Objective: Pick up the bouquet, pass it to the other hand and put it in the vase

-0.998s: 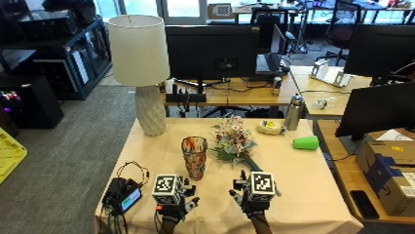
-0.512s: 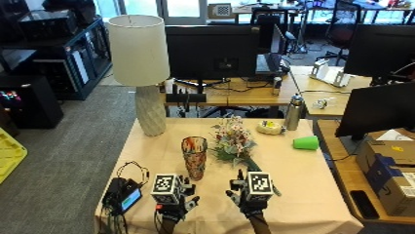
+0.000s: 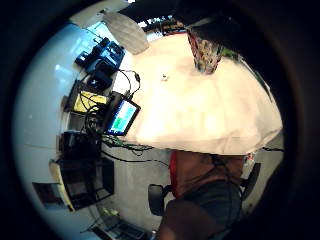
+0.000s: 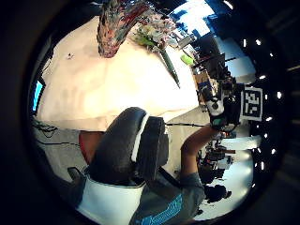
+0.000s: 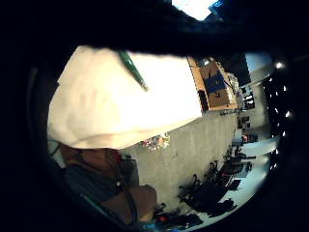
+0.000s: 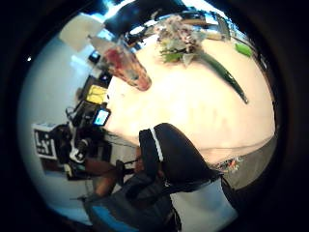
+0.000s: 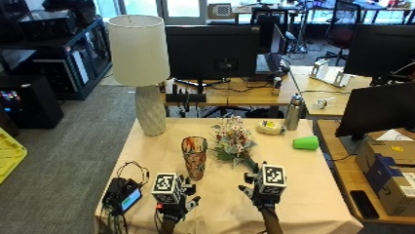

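A patterned glass vase (image 7: 195, 157) stands upright in the middle of the beige-clothed table (image 7: 311, 195). Just right of it lies the bouquet (image 7: 231, 140), pale blossoms toward the far side and its green stem (image 7: 248, 165) pointing at me. My right hand (image 7: 260, 191) hovers over the stem's near end with fingers spread, holding nothing. My left hand (image 7: 175, 204) hovers near the front edge, in front of the vase, also open. The right thumb side palm view shows the vase (image 6: 126, 66) and the bouquet (image 6: 179, 37) lying apart on the cloth.
A tall white lamp (image 7: 140, 73) stands at the table's back left. A small device with a lit screen (image 7: 127, 199) and its cables lie at the front left. A green cup (image 7: 305, 143), a metal bottle (image 7: 293, 112) and a yellow object (image 7: 269, 127) are at the back right.
The right hand has edged slightly forward toward the bouquet's stem. The left hand, vase and bouquet are where they were.
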Motion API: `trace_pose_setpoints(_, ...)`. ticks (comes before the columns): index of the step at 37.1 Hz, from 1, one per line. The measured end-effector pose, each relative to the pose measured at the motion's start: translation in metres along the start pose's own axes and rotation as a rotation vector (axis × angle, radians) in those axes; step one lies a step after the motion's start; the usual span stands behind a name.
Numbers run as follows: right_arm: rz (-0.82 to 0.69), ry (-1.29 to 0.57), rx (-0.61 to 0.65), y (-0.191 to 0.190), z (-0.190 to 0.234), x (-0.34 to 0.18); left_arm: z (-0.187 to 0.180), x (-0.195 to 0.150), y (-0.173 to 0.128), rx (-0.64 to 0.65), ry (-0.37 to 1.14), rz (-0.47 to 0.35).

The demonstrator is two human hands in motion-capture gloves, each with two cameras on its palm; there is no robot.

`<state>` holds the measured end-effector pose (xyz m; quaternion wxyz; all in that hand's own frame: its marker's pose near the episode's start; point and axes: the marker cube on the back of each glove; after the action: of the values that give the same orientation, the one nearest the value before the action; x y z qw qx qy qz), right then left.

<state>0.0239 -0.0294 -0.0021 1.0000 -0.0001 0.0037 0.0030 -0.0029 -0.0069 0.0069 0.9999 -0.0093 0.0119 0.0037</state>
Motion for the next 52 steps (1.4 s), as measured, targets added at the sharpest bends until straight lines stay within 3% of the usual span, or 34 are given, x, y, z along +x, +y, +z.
trace_pose_setpoints(6,0.107,-0.019,-0.031,-0.023,0.013,0.043,0.003,0.002,0.001,-0.005,0.008,0.005)
trace_pose_setpoints(21,0.305,-0.117,-0.142,-0.11,0.128,0.119,0.015,0.002,-0.001,-0.026,0.013,0.02)
trace_pose_setpoints(25,0.308,-0.131,-0.144,-0.101,0.112,0.106,0.018,0.001,0.0,-0.043,0.029,0.02)
trace_pose_setpoints(32,0.39,-0.101,-0.35,-0.081,0.135,0.093,0.028,-0.002,-0.001,-0.074,0.04,0.022)
trace_pose_setpoints(36,0.414,-0.147,-0.268,-0.092,0.145,0.085,0.03,-0.002,-0.001,-0.083,0.049,0.029)
trace_pose_setpoints(40,0.419,-0.037,-0.162,-0.101,0.143,0.085,0.034,-0.002,-0.002,-0.082,0.057,0.03)
trace_pose_setpoints(52,0.42,0.212,-0.08,-0.104,0.127,0.083,0.032,-0.001,0.003,-0.099,0.074,0.027)
